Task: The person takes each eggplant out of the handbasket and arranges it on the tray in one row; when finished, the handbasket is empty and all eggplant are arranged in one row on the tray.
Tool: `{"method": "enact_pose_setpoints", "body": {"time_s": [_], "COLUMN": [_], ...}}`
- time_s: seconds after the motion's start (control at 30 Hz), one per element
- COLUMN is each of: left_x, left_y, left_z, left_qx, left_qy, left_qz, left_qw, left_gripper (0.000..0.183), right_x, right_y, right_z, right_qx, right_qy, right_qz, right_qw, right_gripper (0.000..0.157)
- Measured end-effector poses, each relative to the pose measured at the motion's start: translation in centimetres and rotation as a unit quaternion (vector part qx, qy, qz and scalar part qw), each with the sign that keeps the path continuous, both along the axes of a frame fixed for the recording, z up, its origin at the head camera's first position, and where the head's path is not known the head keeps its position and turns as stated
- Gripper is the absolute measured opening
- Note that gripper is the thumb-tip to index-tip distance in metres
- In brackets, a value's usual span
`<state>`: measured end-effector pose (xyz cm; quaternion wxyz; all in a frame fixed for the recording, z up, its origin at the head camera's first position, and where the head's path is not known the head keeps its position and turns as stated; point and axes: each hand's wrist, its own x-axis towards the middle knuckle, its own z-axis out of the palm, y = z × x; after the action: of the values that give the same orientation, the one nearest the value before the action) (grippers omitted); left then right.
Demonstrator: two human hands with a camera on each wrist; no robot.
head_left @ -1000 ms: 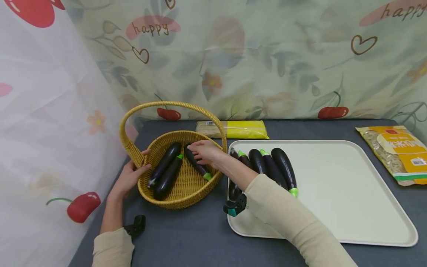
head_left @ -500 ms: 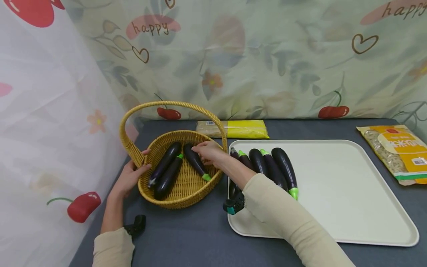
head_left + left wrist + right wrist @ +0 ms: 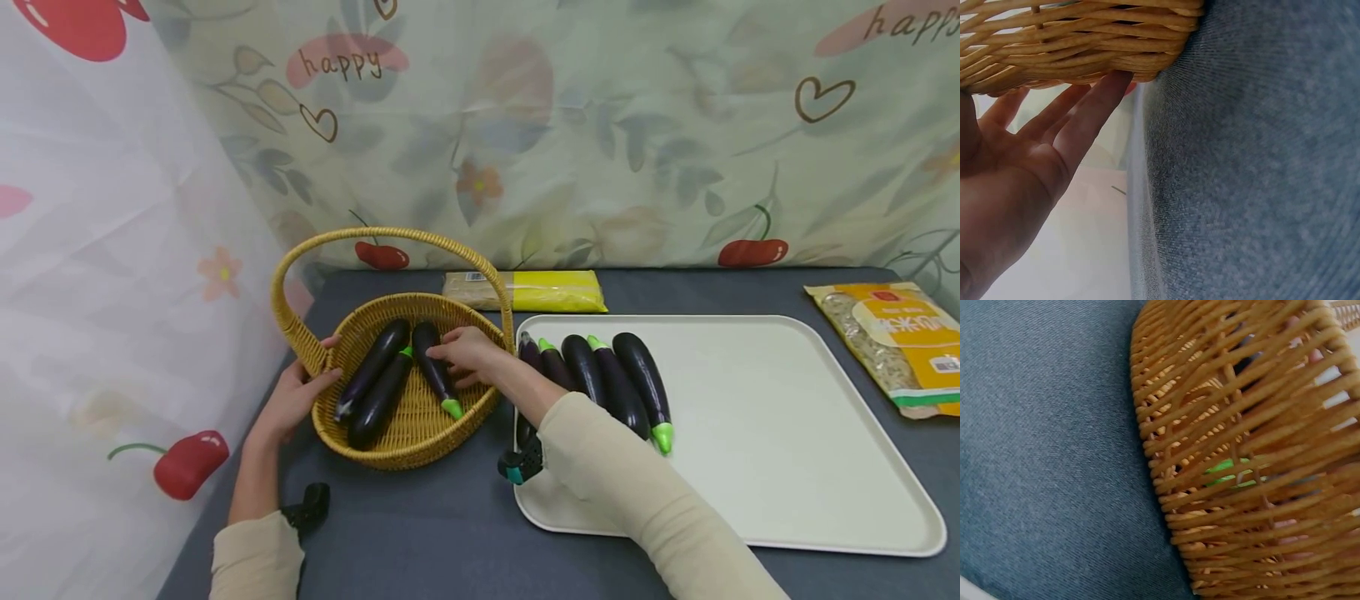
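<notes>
In the head view, a wicker basket [image 3: 420,450] with a tall arched handle stands on the left of the table. Two eggplants [image 3: 381,398] lie side by side in its left half, and a third eggplant [image 3: 437,371] lies to their right, green cap toward me. My left hand [image 3: 288,398] holds the basket's left rim by the handle's foot; in the left wrist view its fingers [image 3: 1088,122] reach against the woven wall. My right hand [image 3: 472,354] reaches over the right rim, fingertips touching the third eggplant's side. In the right wrist view the basket wall [image 3: 1260,456] mostly hides that hand.
A white tray [image 3: 787,433] lies to the right, with several eggplants [image 3: 645,383] along its left side, partly under my right forearm. Behind the basket is a yellow packet [image 3: 555,291]. An orange bag [image 3: 900,346] lies at the far right. Patterned cloth [image 3: 600,167] hangs behind.
The third eggplant has shifted left and turned more upright in the view, its green cap moving left. My right hand has moved slightly down toward me. My left hand stays on the rim.
</notes>
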<state>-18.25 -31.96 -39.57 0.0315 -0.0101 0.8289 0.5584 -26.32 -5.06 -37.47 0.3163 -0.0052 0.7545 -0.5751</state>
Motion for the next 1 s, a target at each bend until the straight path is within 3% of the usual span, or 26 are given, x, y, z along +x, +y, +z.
{"method": "enact_pose_setpoints", "body": {"time_s": [0.4,0.6,0.7,0.83,1.0], "left_x": [0.1,0.2,0.2,0.2,0.1], "left_y": [0.0,0.2,0.2,0.1,0.0], "left_z": [0.1,0.2,0.3,0.2,0.1], "left_qx": [0.003,0.002,0.000,-0.001,0.000], "left_qy": [0.001,0.003,0.003,0.002,0.005], "left_qz": [-0.002,-0.005,-0.004,-0.004,-0.002], "left_qw": [1.0000,1.0000,1.0000,1.0000,1.0000], "left_gripper": [0.058,0.057,0.057,0.058,0.058], "right_x": [1.0,0.9,0.9,0.9,1.2], "right_y": [-1.5,-1.6,-1.3,-0.7,0.5], "right_z": [-0.1,-0.1,0.3,1.1,2.6], "right_qx": [0.094,0.100,0.069,-0.034,-0.156], "right_qy": [0.077,0.072,0.059,0.013,-0.047], "right_qz": [0.036,0.046,0.054,0.061,0.078], "right_qw": [0.992,0.991,0.994,0.997,0.984], "right_gripper": [0.078,0.081,0.080,0.080,0.078]}}
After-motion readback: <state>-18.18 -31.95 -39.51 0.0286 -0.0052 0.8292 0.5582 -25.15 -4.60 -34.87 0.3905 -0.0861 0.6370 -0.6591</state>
